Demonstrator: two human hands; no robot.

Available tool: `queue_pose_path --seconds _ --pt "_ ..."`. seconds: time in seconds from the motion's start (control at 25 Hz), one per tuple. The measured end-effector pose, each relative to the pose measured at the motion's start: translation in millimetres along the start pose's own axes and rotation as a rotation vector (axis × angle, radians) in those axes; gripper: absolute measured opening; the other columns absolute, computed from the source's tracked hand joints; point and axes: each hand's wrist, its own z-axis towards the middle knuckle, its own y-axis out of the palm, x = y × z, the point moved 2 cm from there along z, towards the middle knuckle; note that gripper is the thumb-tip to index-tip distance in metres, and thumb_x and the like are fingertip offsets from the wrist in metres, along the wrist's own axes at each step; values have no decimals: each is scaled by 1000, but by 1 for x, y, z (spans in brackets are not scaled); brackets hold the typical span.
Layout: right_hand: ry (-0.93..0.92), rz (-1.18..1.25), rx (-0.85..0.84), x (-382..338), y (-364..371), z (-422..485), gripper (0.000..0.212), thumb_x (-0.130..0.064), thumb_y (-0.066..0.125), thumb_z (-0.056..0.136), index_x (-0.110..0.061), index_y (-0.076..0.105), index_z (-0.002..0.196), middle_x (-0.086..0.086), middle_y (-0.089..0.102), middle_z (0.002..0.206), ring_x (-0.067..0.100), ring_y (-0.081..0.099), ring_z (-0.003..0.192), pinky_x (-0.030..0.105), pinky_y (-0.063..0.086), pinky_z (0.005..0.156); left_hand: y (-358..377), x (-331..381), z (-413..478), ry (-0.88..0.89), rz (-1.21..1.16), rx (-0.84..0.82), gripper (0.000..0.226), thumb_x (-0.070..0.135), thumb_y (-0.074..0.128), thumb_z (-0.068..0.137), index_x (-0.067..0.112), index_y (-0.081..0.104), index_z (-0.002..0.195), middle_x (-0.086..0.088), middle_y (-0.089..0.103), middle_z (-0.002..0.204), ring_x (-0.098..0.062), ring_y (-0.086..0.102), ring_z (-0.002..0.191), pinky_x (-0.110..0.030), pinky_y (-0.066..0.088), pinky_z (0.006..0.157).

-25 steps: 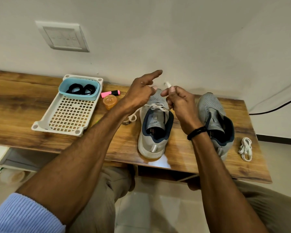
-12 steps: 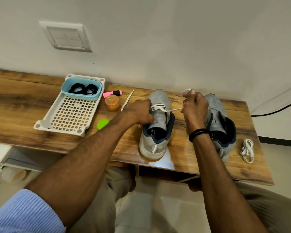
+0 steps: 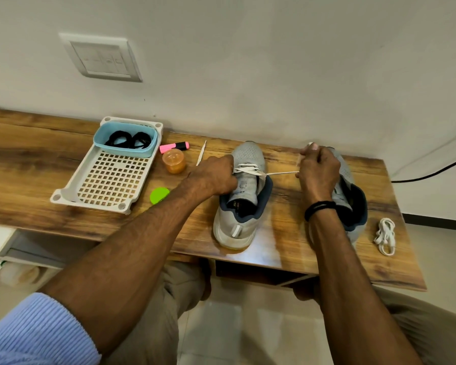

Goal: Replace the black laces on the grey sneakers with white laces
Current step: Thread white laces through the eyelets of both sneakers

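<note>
The desk (image 3: 37, 164) is finished in smooth wood grain, faintly glossy near its front edge. The sneaker (image 3: 249, 156) is covered in matt grey mesh cloth and threaded with a flat cloth lace (image 3: 282, 173). The tray (image 3: 77, 171) and tub (image 3: 121, 152) are moulded in smooth plastic.

Soft, even indoor light falls from above, bright but not harsh. Shadows are faint and blurred at the edges; the grey sneaker (image 3: 248, 156) casts only a thin dark rim onto the table (image 3: 37, 159). A pale patch of glare sits on the wood at the sneaker's 6 o'clock, and the floor tiles (image 3: 261, 333) at the frame's 6 o'clock shine dully. The centre is sharp: the taut white lace (image 3: 282, 173) reads crisp. Wide-angle distortion bows the table's edges and skews the switch plate (image 3: 103, 57) at 10 o'clock. The blue sleeve (image 3: 34, 333) at 7 o'clock is soft and smeared.
</note>
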Motion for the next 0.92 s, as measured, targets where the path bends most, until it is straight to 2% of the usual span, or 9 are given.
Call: queue_pose_path --seconds 0.16,0.24,0.32,0.44,0.6,0.68,0.8,0.84,0.92 --pt "-154 42 -280 -18 5 -11 32 -36 50 100 -26 70 78 -20 61 66 0 57 70 30 48 71 -13 -2 -2 -38 78 41 79 63 62 82 23 39 146 -10 55 138 -32 54 121 -43 48 96" --pt "-234 40 -484 -31 8 -22 32 -30 52 101 -16 72 80 -18 64 71 -10 54 66 20 42 68 -26 10 -4 116 -205 163 78 47 67 85 34 30 153 -7 40 152 -31 38 136 -46 37 108" --pt "-290 76 -602 -39 10 -30 33 -22 52 102 -7 70 79 -13 66 74 -12 55 66 10 41 66 -36 20 -3 290 -591 168 58 20 65 87 33 50 142 3 51 142 -15 44 128 -37 40 102" --pt "-280 109 -436 -41 7 -23 35 -25 51 102 -17 67 72 -18 61 64 -7 52 62 16 41 64 -41 21 -6 283 -816 74 13 13 60 96 12 72 93 7 67 79 0 56 73 -23 42 73" --pt "-127 34 -121 -24 -1 -8 38 -33 50 99 -28 63 63 -10 67 71 12 60 71 40 54 77 -42 0 0 165 -1117 82 34 20 47 105 12 64 78 5 51 60 -12 47 56 -28 44 60" --pt "-128 59 -222 -23 3 -14 34 -30 51 99 -27 68 70 -10 70 78 11 61 72 36 54 72 -43 -2 0 157 -1025 149 29 20 46 105 13 70 89 3 57 69 -11 48 59 -25 41 58" --pt "-177 145 -499 -31 13 -29 21 -16 53 100 -14 73 94 -5 66 76 10 56 62 24 48 60 -42 9 -5 217 -821 128 34 14 51 103 26 60 133 6 62 117 -9 57 79 -20 44 62" --pt "-189 177 -558 -33 14 -32 20 -11 53 99 -12 72 98 -1 62 72 12 54 60 22 46 57 -41 11 -6 239 -804 94 37 13 52 102 27 59 135 7 62 119 -7 57 79 -17 44 60" --pt "-187 234 -599 -33 14 -31 20 -4 52 97 -8 72 96 -2 58 65 14 49 58 21 42 53 -40 11 -8 240 -774 44 25 17 55 101 19 70 120 7 68 98 2 53 68 -10 41 55"
